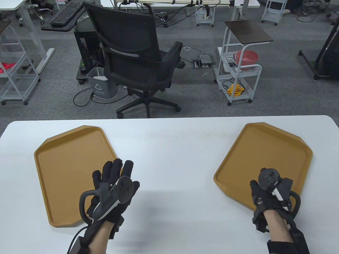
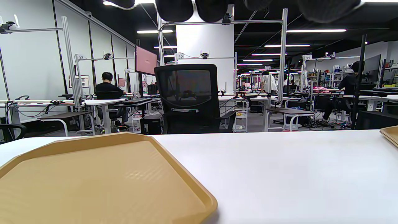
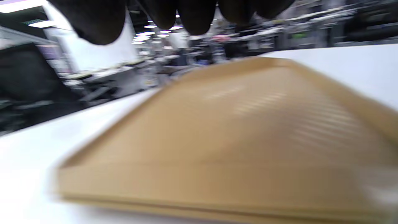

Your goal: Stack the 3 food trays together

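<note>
Two brown food trays lie on the white table (image 1: pixel 172 148). The left tray (image 1: pixel 66 169) is at the left, also seen in the left wrist view (image 2: pixel 93 180). The right tray (image 1: pixel 267 150) is at the right; its edge in the left wrist view (image 2: pixel 390 134) looks like two layers. My left hand (image 1: pixel 116 172) hovers with fingers spread over the left tray's right edge, holding nothing. My right hand (image 1: pixel 261 190) is over the right tray's near corner. In the blurred right wrist view its fingertips (image 3: pixel 192 15) hang above the tray (image 3: pixel 236 133) and hold nothing.
A black office chair (image 1: pixel 137 53) stands beyond the table's far edge, with a white cart (image 1: pixel 238 76) to its right. The table's middle strip between the two trays is bare white surface.
</note>
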### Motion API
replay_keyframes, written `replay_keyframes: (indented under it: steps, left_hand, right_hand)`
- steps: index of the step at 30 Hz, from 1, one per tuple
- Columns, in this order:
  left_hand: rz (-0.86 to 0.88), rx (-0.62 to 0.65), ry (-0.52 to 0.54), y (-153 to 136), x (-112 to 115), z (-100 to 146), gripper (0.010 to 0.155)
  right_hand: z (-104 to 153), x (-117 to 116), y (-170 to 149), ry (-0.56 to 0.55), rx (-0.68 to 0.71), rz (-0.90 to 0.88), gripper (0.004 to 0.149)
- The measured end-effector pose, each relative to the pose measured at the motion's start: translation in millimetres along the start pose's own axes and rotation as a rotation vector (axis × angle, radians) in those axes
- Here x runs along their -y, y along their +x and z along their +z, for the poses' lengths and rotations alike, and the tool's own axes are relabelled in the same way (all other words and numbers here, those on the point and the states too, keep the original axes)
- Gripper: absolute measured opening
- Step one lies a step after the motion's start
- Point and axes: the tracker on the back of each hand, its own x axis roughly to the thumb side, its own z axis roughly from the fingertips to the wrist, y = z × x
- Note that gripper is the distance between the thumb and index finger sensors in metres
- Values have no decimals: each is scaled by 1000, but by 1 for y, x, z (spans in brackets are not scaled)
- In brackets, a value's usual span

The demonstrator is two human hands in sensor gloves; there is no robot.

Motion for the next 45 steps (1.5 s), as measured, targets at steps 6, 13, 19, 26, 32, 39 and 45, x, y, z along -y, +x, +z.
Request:
replay_keyframes:
  steps: [6, 13, 19, 26, 32, 39, 45]
  left_hand:
    - [8, -8, 10, -1, -1, 0, 75]
    - [15, -8, 12, 1, 2, 0, 75]
    - [-13, -13, -3, 4, 11, -3, 76]
    - [-64, -120, -84, -28, 30, -15, 76]
    - [-82, -425, -237, -123, 62, -19, 77]
    - [-66, -711, -405, -203, 109, -2, 80]
    - [-91, -822, -469, -227, 136, 6, 79]
  right_hand:
    - [31, 14, 75, -54, 350, -67, 72]
    - [47, 4, 96, -93, 452, -64, 73]
    - [50, 10, 89, -101, 445, -85, 73]
    - [50, 16, 83, -98, 444, -115, 72]
    - [46, 17, 81, -64, 443, -145, 72]
    - [40, 12, 78, -30, 425, -142, 72]
    - [37, 4, 77, -8, 406, -121, 72]
